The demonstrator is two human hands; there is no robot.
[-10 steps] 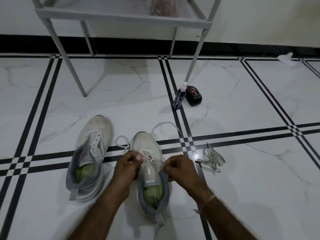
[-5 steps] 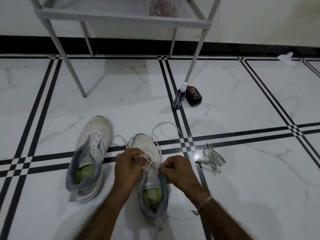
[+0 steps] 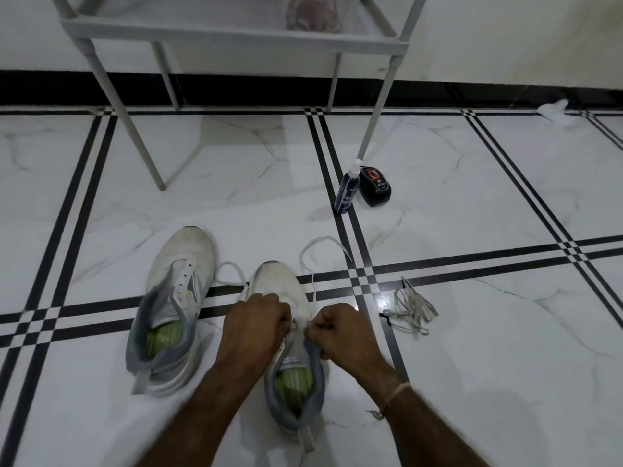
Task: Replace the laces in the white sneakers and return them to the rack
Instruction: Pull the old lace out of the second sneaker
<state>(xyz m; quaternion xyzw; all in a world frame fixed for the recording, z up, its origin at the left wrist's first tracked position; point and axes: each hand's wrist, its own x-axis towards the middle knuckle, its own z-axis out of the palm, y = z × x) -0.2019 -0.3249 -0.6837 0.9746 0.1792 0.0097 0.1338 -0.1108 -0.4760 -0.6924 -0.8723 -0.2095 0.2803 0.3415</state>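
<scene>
Lacing partly done on one sneaker [image 3: 279,288].
Its lace [image 3: 317,251] pinched by left hand [image 3: 256,323] and right hand [image 3: 333,328]; other sneaker [image 3: 182,274] unlaced; rack [image 3: 236,35] return pending.

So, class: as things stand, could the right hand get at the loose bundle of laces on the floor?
Probably yes: the bundle lies on bare floor just right of the right hand, nothing between. It must first release the sneaker lace.

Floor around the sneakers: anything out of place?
A loose tangle of laces lies right of the sneaker being laced; the other sneaker has bare eyelets. A crumpled white scrap sits by the wall.
</scene>
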